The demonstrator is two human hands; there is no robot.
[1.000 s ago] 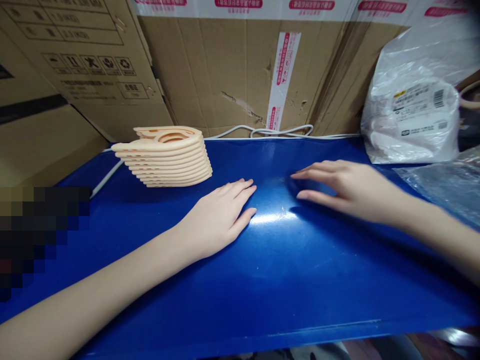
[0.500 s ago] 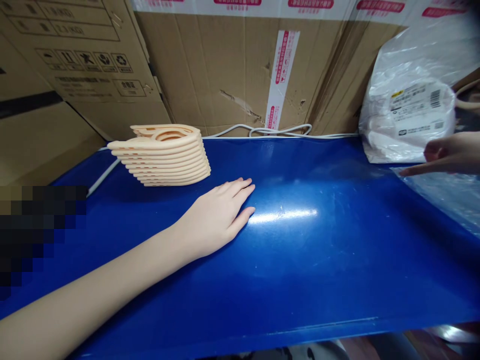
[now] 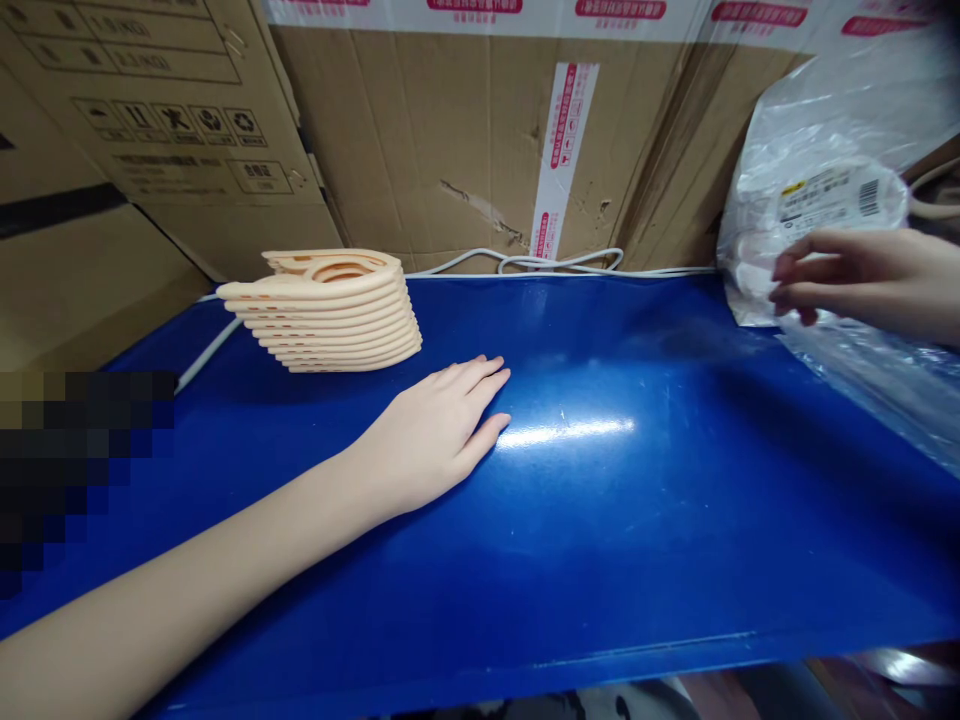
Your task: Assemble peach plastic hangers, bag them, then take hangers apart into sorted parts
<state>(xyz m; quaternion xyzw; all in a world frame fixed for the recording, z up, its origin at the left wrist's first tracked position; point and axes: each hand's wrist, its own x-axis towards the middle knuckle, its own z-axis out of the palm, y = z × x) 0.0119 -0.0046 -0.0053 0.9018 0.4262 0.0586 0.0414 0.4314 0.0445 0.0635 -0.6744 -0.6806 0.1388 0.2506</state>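
My left hand (image 3: 439, 435) lies flat and open on the blue table (image 3: 600, 520), fingers together and pointing toward the back right. A stack of several peach-coloured plastic pieces (image 3: 330, 310) stands just behind and to the left of it, not touching it. My right hand (image 3: 840, 280) hovers at the right edge, fingers apart and loosely curled, with their tips against a white plastic bag with a barcode label (image 3: 817, 200). Nothing shows between those fingers. A clear plastic bag (image 3: 892, 380) lies under that hand.
Large cardboard boxes (image 3: 465, 140) taped in white and pink wall off the back and left of the table. A white cable (image 3: 562, 262) runs along the table's back edge and down the left side. A pixelated patch covers the left edge.
My right hand left the middle of the table, swung to the right edge, and now reaches up against the white bag. The left hand has stayed put.
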